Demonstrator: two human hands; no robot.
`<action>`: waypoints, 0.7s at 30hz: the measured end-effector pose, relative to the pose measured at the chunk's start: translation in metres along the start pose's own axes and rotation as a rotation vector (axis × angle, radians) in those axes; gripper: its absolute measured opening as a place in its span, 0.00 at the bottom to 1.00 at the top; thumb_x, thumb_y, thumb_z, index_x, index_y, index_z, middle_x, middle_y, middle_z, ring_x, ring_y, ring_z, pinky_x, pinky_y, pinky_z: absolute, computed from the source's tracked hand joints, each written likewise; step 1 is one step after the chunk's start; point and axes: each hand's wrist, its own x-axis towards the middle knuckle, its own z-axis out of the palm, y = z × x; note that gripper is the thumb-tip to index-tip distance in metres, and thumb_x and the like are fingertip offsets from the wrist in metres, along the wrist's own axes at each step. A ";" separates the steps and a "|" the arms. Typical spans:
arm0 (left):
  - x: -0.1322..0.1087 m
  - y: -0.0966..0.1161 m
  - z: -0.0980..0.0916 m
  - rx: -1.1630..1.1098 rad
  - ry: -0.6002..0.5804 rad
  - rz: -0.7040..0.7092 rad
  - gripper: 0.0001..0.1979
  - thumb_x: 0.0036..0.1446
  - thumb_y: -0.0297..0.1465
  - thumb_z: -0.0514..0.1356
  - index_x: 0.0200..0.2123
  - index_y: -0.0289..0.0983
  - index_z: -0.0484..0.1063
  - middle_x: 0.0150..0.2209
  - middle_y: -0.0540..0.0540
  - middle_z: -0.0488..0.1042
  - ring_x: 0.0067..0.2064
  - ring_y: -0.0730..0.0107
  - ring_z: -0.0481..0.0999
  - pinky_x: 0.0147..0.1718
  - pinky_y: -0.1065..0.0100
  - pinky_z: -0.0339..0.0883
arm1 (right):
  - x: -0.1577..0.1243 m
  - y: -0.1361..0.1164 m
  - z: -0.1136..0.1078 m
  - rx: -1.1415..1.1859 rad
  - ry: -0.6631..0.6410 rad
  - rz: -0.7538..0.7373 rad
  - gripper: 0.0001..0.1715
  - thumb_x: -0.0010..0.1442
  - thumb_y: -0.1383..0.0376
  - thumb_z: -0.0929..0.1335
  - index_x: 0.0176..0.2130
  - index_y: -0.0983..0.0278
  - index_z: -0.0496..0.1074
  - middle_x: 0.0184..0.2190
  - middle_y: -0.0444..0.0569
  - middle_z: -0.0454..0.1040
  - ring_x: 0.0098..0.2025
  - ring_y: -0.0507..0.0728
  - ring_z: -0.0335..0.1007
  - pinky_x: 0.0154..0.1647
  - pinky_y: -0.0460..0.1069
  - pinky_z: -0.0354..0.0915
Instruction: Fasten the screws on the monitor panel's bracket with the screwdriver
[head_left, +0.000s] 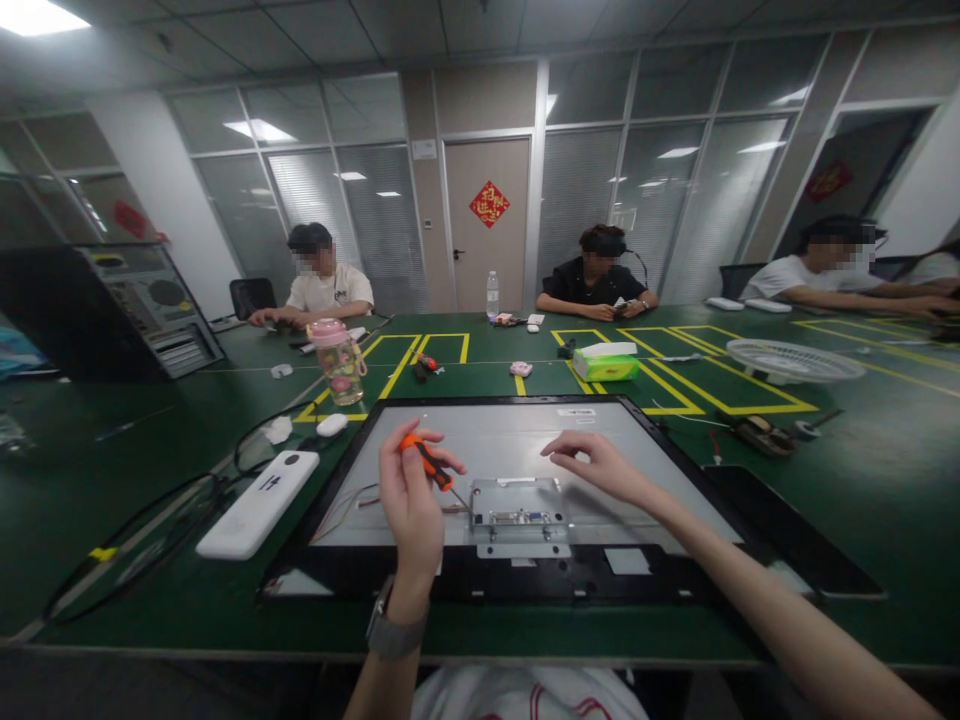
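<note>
Orange-black screwdriver [430,463] is pinched in the left hand [409,490], its shaft directed at the left edge of the metal housing [517,492] on the panel [480,430]. Panel is laid flat on the table [187,615]. Right hand [592,466] is poised above it, fingers bent; whether anything is gripped cannot be told.

The one view looks from the wearer's head, forward and slightly down over the green desk [487,632]. It sits close behind the left hand [411,495] and right hand [600,465], near mid-frame, and reaches a far door [487,265] at upper centre and the ceiling [322,35] along the top.
</note>
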 end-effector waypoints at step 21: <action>-0.003 0.000 -0.009 0.004 0.115 0.008 0.10 0.67 0.38 0.55 0.46 0.40 0.68 0.35 0.50 0.71 0.22 0.79 0.72 0.21 0.75 0.68 | -0.008 -0.072 0.065 -0.528 -0.290 -0.454 0.10 0.69 0.69 0.64 0.42 0.64 0.76 0.37 0.53 0.72 0.38 0.58 0.67 0.39 0.50 0.62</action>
